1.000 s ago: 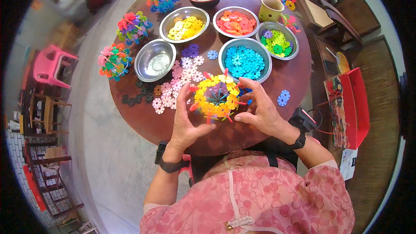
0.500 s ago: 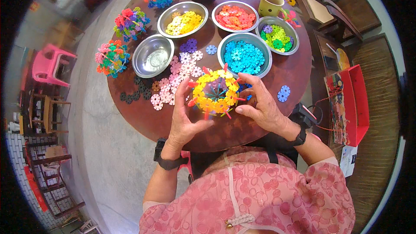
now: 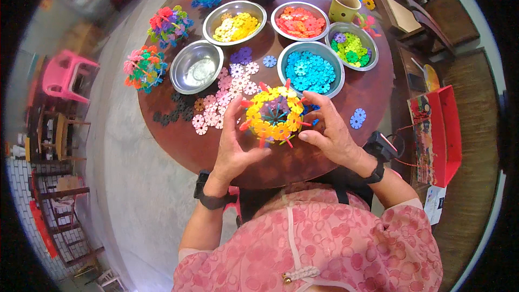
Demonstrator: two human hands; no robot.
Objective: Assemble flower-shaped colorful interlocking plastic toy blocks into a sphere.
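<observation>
Between my hands, above the near part of the round table, is a ball-like build of interlocking flower discs (image 3: 263, 129). Yellow discs form its ring, red discs jut outward around it, and teal and purple pieces show in the hollow middle. My left hand (image 3: 234, 146) grips its left side with curved fingers, the thumb stretched below it. On the other side my right hand (image 3: 338, 139) holds it between fingertips and thumb. Just beyond it lie loose pink flower discs (image 3: 223, 97) and a metal bowl of blue discs (image 3: 341, 78).
Metal bowls of yellow (image 3: 261, 28), red (image 3: 324, 30) and green discs (image 3: 373, 62) stand farther back, with a bare-bottomed metal bowl (image 3: 200, 70) at left. Finished colourful disc balls (image 3: 146, 67) line the left edge. A green mug (image 3: 344, 8) and black discs (image 3: 172, 109) are also there.
The ball is still held in both hands, with nearly the same grip. The table and everything on it appear shifted slightly right in the view.
</observation>
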